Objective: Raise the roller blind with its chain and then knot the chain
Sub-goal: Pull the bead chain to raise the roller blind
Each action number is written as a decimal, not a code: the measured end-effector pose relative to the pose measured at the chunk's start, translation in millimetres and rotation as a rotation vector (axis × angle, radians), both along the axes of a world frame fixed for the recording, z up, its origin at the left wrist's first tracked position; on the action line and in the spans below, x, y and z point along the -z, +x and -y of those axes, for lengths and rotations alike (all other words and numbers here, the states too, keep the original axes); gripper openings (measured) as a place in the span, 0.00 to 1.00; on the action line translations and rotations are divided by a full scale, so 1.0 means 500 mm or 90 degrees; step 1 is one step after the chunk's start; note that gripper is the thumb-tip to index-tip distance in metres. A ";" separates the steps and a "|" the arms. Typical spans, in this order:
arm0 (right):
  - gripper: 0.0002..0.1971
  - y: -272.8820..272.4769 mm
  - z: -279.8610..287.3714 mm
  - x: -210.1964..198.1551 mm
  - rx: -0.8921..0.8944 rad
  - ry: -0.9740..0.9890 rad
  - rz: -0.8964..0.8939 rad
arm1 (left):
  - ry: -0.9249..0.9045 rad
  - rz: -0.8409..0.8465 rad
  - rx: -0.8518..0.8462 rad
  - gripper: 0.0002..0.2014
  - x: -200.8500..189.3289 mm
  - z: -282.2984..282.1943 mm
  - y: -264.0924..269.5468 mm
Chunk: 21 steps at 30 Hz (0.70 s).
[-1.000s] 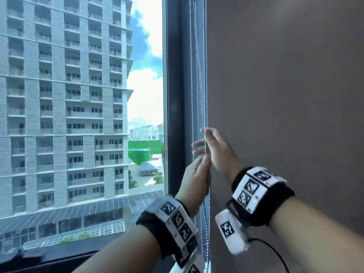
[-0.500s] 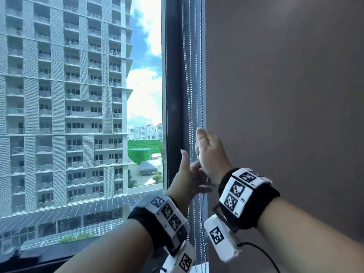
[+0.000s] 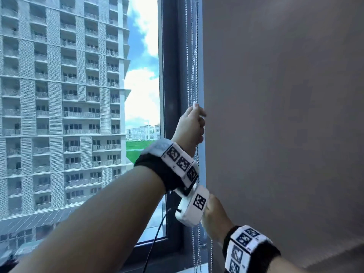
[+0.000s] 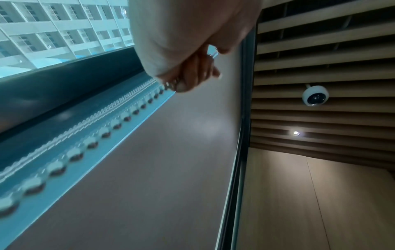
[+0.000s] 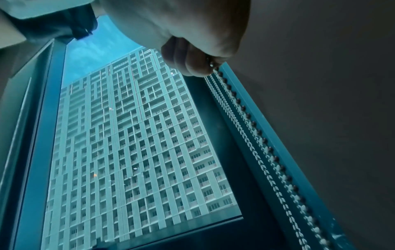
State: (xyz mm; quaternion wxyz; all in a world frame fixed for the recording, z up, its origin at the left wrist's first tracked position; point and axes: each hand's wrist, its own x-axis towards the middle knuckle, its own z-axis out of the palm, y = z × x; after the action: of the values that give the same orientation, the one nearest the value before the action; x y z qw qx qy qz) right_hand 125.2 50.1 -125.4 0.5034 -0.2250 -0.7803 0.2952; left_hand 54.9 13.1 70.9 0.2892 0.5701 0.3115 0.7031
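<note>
Clearly the pulling stage was under way: the grey fabric roller blind [image 3: 275,115] covered the pane at the right, and no knot showed anywhere in the silvery metal bead chain [image 3: 195,56]. That chain hung in several strands in the narrow gap between the dark window frame [image 3: 171,75] and the blind's edge.

Left hand [image 3: 192,125]: raised, arm reaching up and across from the lower left, fingers curled round one strand. The left-wrist view showed the beads running out from under the closed fingers [image 4: 192,74].

Right hand [image 3: 214,217]: well below the left, partly hidden behind the white wrist camera [image 3: 194,206]. In the right-wrist view its fingertips [image 5: 192,57] pinched a strand, which ran taut away from them beside two slack ones.

Judgement on doing the step well:
- Both hands should stay on the same run of the loop; which strand each one held could not be told.
- Pull straight down along the frame, not outward, so the beads seat in the clutch overhead.
- Work hand over hand, one grip closing before the other lets go, since the blind could creep back.
- Keep the idle strands clear of the fist to avoid tangles.
- Save enough slack low down for the knot.
</note>
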 end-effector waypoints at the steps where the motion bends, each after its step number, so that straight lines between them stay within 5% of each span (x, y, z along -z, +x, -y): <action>1: 0.12 0.001 -0.004 0.011 -0.015 -0.009 0.024 | 0.005 0.008 -0.011 0.18 0.011 -0.006 0.000; 5: 0.23 0.020 0.006 0.001 -0.023 -0.107 0.067 | 0.000 0.009 0.004 0.19 0.073 -0.020 -0.006; 9: 0.32 0.027 0.015 -0.095 -0.060 -0.130 -0.053 | -0.035 -0.008 0.005 0.19 0.147 -0.019 -0.013; 16: 0.11 -0.003 0.024 -0.277 -0.056 -0.027 -0.183 | -0.109 -0.049 0.019 0.18 0.281 -0.010 -0.025; 21: 0.20 -0.010 0.037 -0.312 -0.067 -0.022 -0.208 | -0.122 -0.083 0.052 0.22 0.344 -0.017 -0.026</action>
State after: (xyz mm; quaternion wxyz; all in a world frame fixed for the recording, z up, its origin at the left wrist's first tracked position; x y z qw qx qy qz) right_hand 120.2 31.8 30.7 0.6034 -0.1416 -0.6936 0.3671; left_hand 41.8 21.7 -101.0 0.3499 0.5964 0.3720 0.6193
